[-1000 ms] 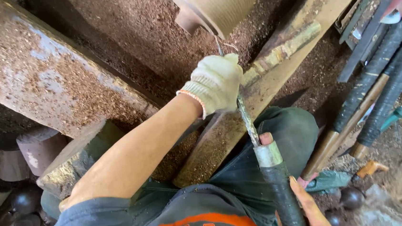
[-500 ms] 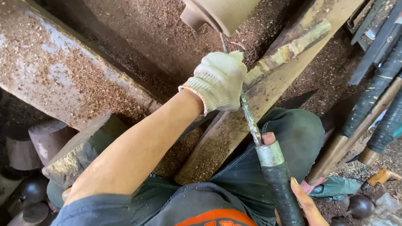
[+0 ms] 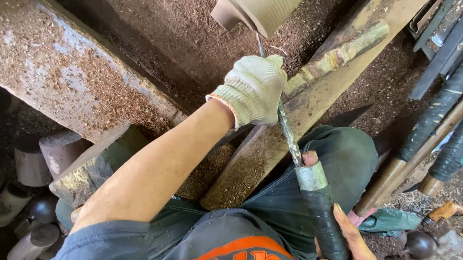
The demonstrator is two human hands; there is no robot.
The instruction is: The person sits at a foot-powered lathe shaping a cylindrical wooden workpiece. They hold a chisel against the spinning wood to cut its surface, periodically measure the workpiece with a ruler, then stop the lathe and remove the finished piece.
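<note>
The work in hand is wood turning: a pale wood piece (image 3: 265,1) sits at the top of the view, and a long chisel (image 3: 290,139) reaches up to its lower edge. The left hand (image 3: 253,90), in a white knit glove, lies over the steel shaft where it crosses the tool rest (image 3: 336,56); its fingers are curled together and pressed around the shaft. The right hand (image 3: 345,242), bare, grips the black wrapped handle (image 3: 324,222) low in the view, the thumb lying along it, the other fingers mostly hidden. Sawdust covers the beam (image 3: 62,72) on the left. More handled tools (image 3: 445,113) lie at the right. I judge the cut is in progress; a next pass asks for the tip steady on the rest and a firm left hand
</note>
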